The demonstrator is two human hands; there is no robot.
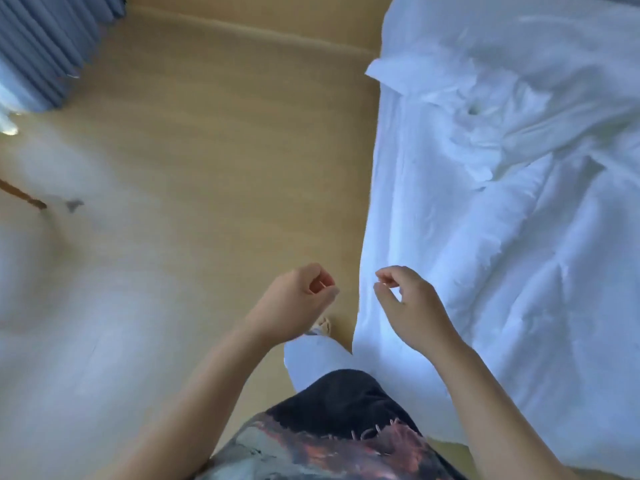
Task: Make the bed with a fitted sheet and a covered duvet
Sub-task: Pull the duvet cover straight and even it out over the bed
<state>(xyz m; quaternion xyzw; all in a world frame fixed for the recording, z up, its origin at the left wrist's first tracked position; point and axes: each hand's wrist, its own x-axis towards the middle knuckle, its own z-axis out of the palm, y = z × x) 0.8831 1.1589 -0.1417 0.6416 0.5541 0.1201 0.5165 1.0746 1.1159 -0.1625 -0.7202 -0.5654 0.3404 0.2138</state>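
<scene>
White bedding covers the bed on the right, rumpled into a bunched heap further up, and its edge hangs down the bed's side toward the floor. My left hand hovers over the floor just left of that edge, fingers loosely curled, holding nothing. My right hand floats in front of the hanging white edge, thumb and forefinger close together with nothing visible between them. Neither hand touches the fabric.
A tan floor stretches left of the bed. Grey-blue curtains hang at the top left, with bright glare on the floor below them. A thin brown object lies at the left edge. My leg and foot stand beside the bed.
</scene>
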